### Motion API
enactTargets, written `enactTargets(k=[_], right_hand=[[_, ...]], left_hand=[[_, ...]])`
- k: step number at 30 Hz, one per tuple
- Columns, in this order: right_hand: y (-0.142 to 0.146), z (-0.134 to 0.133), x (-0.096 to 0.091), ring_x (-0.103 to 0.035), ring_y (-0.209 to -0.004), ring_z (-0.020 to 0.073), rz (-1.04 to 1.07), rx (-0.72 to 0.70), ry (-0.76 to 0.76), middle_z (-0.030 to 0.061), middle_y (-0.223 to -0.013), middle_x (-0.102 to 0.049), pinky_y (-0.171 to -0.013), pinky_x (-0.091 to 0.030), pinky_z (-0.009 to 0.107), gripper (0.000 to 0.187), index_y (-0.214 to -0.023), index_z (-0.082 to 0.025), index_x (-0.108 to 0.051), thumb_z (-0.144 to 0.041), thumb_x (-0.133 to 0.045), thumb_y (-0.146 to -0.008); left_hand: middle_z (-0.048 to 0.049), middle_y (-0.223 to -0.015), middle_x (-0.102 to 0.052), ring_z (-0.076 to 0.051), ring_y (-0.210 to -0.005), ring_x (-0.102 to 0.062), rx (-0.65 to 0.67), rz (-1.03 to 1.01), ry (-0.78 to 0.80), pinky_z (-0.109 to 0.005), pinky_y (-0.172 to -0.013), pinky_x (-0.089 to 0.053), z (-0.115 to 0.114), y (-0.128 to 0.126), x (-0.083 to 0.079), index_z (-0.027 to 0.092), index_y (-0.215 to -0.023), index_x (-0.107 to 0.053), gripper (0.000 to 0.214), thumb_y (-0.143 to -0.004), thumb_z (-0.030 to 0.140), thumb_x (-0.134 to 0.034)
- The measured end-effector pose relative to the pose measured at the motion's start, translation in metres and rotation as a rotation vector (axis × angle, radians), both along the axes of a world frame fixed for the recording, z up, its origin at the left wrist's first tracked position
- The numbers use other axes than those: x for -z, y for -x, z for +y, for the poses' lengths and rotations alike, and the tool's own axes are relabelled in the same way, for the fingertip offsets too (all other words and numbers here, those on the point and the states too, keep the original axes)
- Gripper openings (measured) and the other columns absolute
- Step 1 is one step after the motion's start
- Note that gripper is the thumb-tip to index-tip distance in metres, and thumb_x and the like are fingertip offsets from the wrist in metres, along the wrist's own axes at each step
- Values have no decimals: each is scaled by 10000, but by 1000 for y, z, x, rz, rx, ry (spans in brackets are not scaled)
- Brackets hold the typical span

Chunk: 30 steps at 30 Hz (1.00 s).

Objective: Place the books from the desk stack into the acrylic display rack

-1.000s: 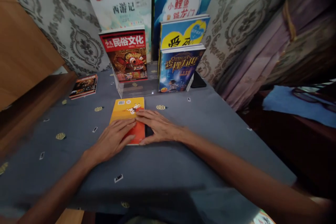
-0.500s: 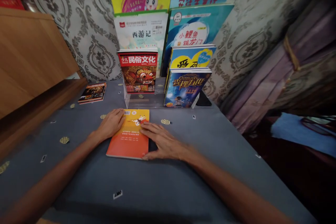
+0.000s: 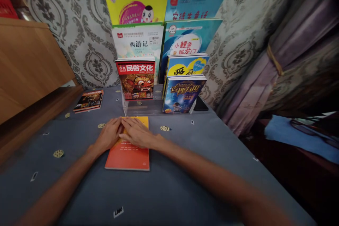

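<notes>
An orange and yellow paperback book (image 3: 127, 160) lies flat on the cloth-covered table, its back cover up. My left hand (image 3: 109, 132) rests over the book's upper left edge with its fingers stretched forward. Across the upper part of the cover lies my right hand (image 3: 136, 132), fingers extended and pointing to the upper left. Its fingertips meet those of my left hand near the book's top left corner. Much of the yellow part of the cover is hidden under the right hand.
Behind the book stands a clear display rack (image 3: 143, 108) with several upright books, among them a red-titled one (image 3: 136, 81) and a blue one (image 3: 182, 95). Thin booklets (image 3: 89, 100) lie to the left. A dark flat object (image 3: 201, 104) is right of the rack.
My right hand has moved from the book's right edge to the upper left, over the cover, against my left hand. The left hand stays at the left edge. The view has tilted up slightly.
</notes>
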State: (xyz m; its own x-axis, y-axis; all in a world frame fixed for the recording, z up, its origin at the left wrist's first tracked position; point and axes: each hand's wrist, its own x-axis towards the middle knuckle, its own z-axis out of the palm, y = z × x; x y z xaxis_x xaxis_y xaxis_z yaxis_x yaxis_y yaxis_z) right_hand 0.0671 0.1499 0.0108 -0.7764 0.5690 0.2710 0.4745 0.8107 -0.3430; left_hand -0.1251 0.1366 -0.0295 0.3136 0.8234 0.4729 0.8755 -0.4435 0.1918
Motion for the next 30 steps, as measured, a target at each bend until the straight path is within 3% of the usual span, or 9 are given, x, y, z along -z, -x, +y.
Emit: enactTargets(k=[3,7,12,19,26,30], right_hand=[[23,11,5,-418,-1435,321,11,34,25,262,-1501,-473,-1177,-334,517,654,-1459,-28,-417,-508,-433,-1016],[26,15,9,-428,-1424,329,4,26,51,291,-1495,-464,-1188,-314,491,728,-1464,38,-374,-538,-400,-1020],[16,14,15,-454,-1404,320,16,25,8,275,-1469,-500,-1180,-327,477,708,-1434,11,-425,-558,-399,-1014],[-2,12,22,-387,-1458,309,15,46,3,270,-1511,-454,-1194,-306,509,631,-1424,-45,-457,-527,-387,-1024],[-25,5,19,-380,-1466,301,-35,147,33,246,-1531,-444,-1208,-310,469,558,-1413,-48,-492,-434,-485,-1010],[-42,1,19,-383,-1464,297,-16,209,21,231,-1522,-463,-1209,-302,502,515,-1408,-69,-496,-405,-484,-1019]], left_hand=[[-123,-1103,-697,-254,-1019,-641,46,-39,25,-420,-949,-525,1,2,-1,165,-1141,-634,296,-949,230,-418],[-124,-1069,-699,-262,-980,-642,45,-36,39,-441,-936,-524,2,3,-1,162,-1113,-648,299,-944,230,-411],[-136,-1160,-697,-265,-1068,-643,30,-24,10,-454,-980,-519,3,3,0,159,-1145,-649,336,-970,253,-378],[-155,-1234,-692,-272,-1108,-654,-23,24,-16,-481,-1023,-513,2,2,2,131,-1193,-642,377,-979,266,-362],[-161,-1263,-685,-285,-1134,-650,-29,45,-15,-516,-1041,-500,2,1,2,140,-1203,-635,388,-993,275,-338],[-166,-1288,-672,-294,-1152,-644,-36,36,-7,-539,-1052,-490,1,1,1,139,-1214,-631,395,-995,287,-338]])
